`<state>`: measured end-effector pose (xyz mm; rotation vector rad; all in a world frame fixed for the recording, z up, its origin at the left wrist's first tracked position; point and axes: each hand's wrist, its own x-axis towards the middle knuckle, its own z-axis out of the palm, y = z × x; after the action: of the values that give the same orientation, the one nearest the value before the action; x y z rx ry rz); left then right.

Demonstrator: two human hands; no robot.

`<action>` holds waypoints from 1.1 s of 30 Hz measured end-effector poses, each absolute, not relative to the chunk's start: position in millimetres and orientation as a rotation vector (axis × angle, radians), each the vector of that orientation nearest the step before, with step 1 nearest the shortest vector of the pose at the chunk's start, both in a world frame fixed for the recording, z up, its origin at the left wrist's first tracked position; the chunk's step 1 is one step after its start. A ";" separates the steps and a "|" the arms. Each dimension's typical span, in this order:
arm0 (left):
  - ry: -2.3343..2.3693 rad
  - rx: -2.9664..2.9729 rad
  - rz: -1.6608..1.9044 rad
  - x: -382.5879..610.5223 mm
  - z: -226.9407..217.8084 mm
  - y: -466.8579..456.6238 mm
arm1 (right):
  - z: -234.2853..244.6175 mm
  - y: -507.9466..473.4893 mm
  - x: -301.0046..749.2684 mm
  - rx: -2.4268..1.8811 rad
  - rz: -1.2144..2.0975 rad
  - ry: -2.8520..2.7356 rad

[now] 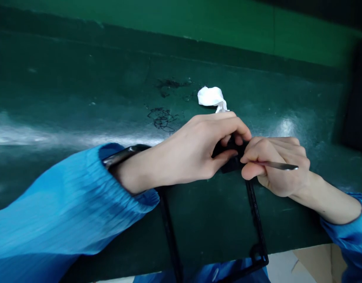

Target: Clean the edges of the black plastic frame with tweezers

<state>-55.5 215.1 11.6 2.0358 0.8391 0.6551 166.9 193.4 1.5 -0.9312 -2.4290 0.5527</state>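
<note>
A thin black plastic frame point(255, 212) lies across the near edge of a dark green bench point(65, 98), its lower part hanging over the edge. My left hand point(195, 151) is closed round the frame's top corner, fingers curled over it. My right hand point(276, 167) pinches a slim metal tool point(282, 166) whose tip meets the same corner between the two hands. Both arms wear blue sleeves, and a dark band sits on my left wrist.
A crumpled white cloth point(212, 97) lies on the bench just behind my hands. Thin black shavings point(163, 118) are scattered to its left. A raised green ledge point(228, 27) runs along the back. Pale floor shows at the lower right.
</note>
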 end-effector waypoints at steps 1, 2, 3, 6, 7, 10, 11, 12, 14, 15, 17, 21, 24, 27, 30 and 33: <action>0.838 2.037 0.652 -55.6 11.5 215.2 | 1.9 193.6 166.2 -0.905 0.494 -2.403; 0.837 2.038 0.653 -55.6 11.4 215.3 | 2.3 193.8 165.5 -0.876 0.426 -2.376; 0.832 2.039 0.654 -55.7 11.4 215.4 | 2.6 193.8 165.0 -0.853 0.370 -2.360; 0.825 2.044 0.659 -56.1 11.3 215.2 | 2.7 193.9 164.3 -0.847 0.335 -2.372; 0.828 2.045 0.661 -56.3 11.2 215.1 | 2.3 194.0 164.5 -0.855 0.340 -2.374; 0.834 2.049 0.657 -56.4 11.1 214.8 | 0.8 194.5 165.2 -0.874 0.348 -2.338; 0.834 2.050 0.656 -56.4 11.1 214.8 | 0.4 194.8 165.3 -0.874 0.341 -2.324; 0.834 2.051 0.656 -56.3 11.2 214.9 | 0.2 195.1 165.3 -0.873 0.330 -2.317; 0.833 2.055 0.653 -56.2 11.4 215.1 | 0.1 195.5 164.9 -0.870 0.302 -2.327; 0.834 2.056 0.653 -56.2 11.5 215.3 | 0.3 195.7 164.6 -0.869 0.288 -2.339; 0.839 2.055 0.652 -56.1 11.7 215.4 | 0.7 195.7 164.1 -0.861 0.274 -2.358; 0.829 2.049 0.658 -55.8 11.1 215.5 | 1.8 195.5 163.5 -0.852 0.266 -2.358; 0.816 2.060 0.673 -55.4 9.9 215.7 | 2.6 196.3 163.0 -0.876 0.285 -2.362; 0.797 2.068 0.701 -55.1 9.2 215.9 | 2.8 197.6 162.7 -0.901 0.303 -2.376; 0.803 2.044 0.684 -54.6 10.0 215.8 | 3.3 198.7 162.3 -0.925 0.274 -2.383; 0.813 2.034 0.663 -53.9 11.4 215.8 | 5.2 199.8 160.6 -0.954 0.257 -2.377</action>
<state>-53.9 215.8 11.4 2.0339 0.8127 0.6628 160.6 199.8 5.2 -0.9535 -2.3769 0.2574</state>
